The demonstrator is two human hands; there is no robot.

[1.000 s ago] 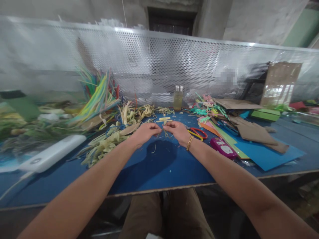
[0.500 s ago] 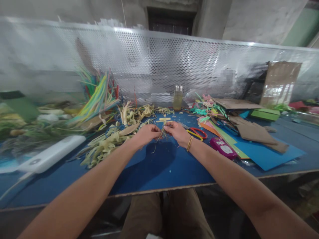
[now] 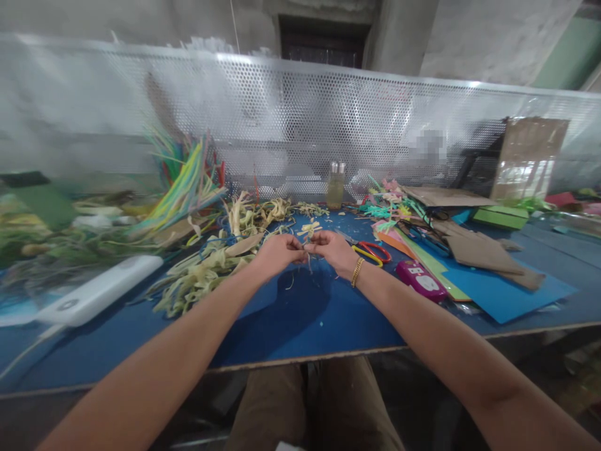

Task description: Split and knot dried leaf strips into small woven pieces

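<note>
On a blue table [image 3: 347,326], left of the scissors [image 3: 372,244], left hand [image 3: 279,252] and right hand [image 3: 334,249], equally near, pinch pale strands [image 3: 308,230] running fore-and-aft.

Under dim light the perforated panel [image 3: 305,106] glints, the blue table [image 3: 300,332] carries soft shadow, and edges blur.
</note>
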